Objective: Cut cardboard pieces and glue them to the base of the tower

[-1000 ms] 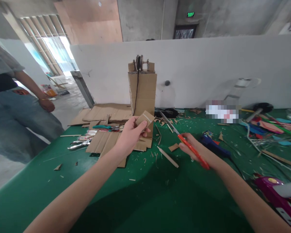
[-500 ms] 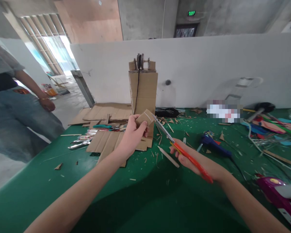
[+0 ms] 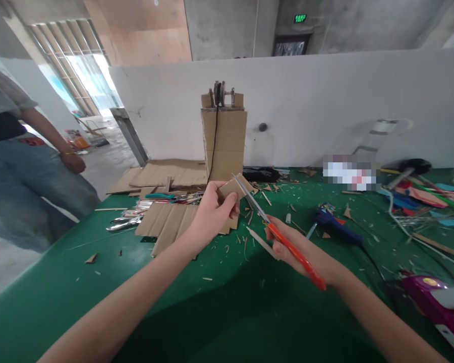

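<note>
Between the thumb and fingers of my left hand (image 3: 215, 214) is a small piece of cardboard (image 3: 227, 190). My right hand (image 3: 293, 247) is closed around the red handles of a pair of scissors (image 3: 285, 244). Their metal blades lie across the right part of the cardboard piece. Just behind stands an upright cardboard tower (image 3: 227, 141) with a spool and a black cord (image 3: 215, 136) at its top. Beneath my right hand a white pencil-like stick (image 3: 259, 239) rests on the green table (image 3: 212, 312).
Cardboard sheets (image 3: 166, 222), pliers (image 3: 161, 196) and a shiny metal tool (image 3: 126, 224) lie to the left. At right are a blue glue gun (image 3: 336, 227) with a cord and a purple tool (image 3: 431, 307). A person (image 3: 26, 156) stands at the far left.
The cardboard piece has moved slightly right, and the scissor blades now cross it instead of meeting its right edge. My right hand has shifted a little left.
</note>
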A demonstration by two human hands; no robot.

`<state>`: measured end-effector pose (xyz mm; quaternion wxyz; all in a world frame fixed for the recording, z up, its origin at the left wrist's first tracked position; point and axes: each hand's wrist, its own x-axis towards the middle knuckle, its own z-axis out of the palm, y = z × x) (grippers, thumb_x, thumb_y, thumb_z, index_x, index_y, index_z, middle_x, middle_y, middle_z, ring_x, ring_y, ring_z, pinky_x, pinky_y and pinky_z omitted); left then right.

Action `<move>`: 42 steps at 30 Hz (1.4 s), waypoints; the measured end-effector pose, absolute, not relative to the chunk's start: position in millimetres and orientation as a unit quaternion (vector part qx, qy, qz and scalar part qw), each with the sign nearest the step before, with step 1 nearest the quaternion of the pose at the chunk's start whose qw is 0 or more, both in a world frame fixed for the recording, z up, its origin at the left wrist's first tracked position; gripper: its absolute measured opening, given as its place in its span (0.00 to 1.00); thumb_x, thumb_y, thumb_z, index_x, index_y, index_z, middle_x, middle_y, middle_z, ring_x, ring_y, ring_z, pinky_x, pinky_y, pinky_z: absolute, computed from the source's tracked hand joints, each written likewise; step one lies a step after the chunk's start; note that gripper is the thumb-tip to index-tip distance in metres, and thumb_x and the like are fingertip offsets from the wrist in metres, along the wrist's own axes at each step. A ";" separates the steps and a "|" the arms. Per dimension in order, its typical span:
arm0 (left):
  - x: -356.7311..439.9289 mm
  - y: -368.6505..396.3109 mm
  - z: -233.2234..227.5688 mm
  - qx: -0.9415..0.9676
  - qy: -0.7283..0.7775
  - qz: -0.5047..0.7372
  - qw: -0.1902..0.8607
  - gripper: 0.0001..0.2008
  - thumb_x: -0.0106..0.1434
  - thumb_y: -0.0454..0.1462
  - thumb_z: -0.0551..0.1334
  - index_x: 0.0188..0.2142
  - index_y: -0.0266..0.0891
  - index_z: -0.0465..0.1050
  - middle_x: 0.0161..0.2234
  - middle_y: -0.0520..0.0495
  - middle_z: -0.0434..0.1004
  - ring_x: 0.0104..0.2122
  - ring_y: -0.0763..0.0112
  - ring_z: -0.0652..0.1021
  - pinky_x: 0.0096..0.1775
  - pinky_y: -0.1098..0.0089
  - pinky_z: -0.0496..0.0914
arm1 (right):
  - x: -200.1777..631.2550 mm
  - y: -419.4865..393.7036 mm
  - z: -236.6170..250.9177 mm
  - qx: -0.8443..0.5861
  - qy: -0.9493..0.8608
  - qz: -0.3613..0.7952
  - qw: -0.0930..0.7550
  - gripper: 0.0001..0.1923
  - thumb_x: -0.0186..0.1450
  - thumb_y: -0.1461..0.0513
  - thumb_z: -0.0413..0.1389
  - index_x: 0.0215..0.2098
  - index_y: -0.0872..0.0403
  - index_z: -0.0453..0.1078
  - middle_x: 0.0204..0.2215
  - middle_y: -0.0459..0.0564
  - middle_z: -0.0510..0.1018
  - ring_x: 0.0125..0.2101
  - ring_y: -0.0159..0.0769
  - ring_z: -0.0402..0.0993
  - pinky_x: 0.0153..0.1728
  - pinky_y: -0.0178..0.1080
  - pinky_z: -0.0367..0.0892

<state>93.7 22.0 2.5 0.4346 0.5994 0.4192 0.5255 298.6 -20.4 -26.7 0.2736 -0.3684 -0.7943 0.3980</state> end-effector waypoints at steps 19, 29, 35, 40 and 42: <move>94.5 24.0 0.7 0.605 0.423 0.520 0.430 0.07 0.62 0.35 0.57 0.38 0.38 0.60 0.19 0.55 0.68 0.21 0.75 0.71 0.27 0.73 0.67 | 290.9 -18.5 -40.4 -0.404 -0.797 0.341 0.292 0.18 0.68 0.48 0.42 0.44 0.52 0.58 0.26 0.43 0.59 0.25 0.30 0.54 0.25 0.34 0.58; 92.9 25.1 0.1 0.613 0.435 0.510 0.418 0.08 0.61 0.36 0.58 0.38 0.37 0.61 0.20 0.55 0.68 0.22 0.74 0.71 0.29 0.71 0.67 | 285.2 -19.8 -34.8 -0.489 -0.799 0.260 0.235 0.19 0.69 0.53 0.42 0.53 0.54 0.57 0.25 0.45 0.70 0.25 0.35 0.67 0.28 0.38 0.64; 92.8 25.7 -0.4 0.607 0.429 0.514 0.429 0.08 0.61 0.36 0.58 0.39 0.38 0.62 0.19 0.55 0.68 0.21 0.74 0.70 0.28 0.71 0.66 | 281.2 -22.1 -36.9 -0.538 -0.785 0.219 0.214 0.22 0.68 0.51 0.41 0.54 0.55 0.58 0.26 0.48 0.75 0.25 0.39 0.73 0.27 0.38 0.66; 93.1 25.5 0.7 0.602 0.424 0.514 0.440 0.07 0.61 0.36 0.58 0.39 0.37 0.62 0.18 0.56 0.67 0.21 0.75 0.69 0.27 0.72 0.64 | 281.5 -21.2 -42.8 -0.540 -0.795 0.165 0.220 0.23 0.68 0.51 0.41 0.54 0.56 0.59 0.24 0.49 0.76 0.22 0.39 0.73 0.25 0.38 0.66; 93.2 24.3 3.0 0.600 0.419 0.514 0.448 0.07 0.61 0.35 0.58 0.39 0.37 0.61 0.18 0.56 0.67 0.20 0.76 0.69 0.26 0.73 0.62 | 282.2 -20.2 -45.2 -0.540 -0.803 0.126 0.217 0.24 0.68 0.51 0.41 0.53 0.57 0.61 0.22 0.49 0.75 0.21 0.40 0.73 0.24 0.37 0.65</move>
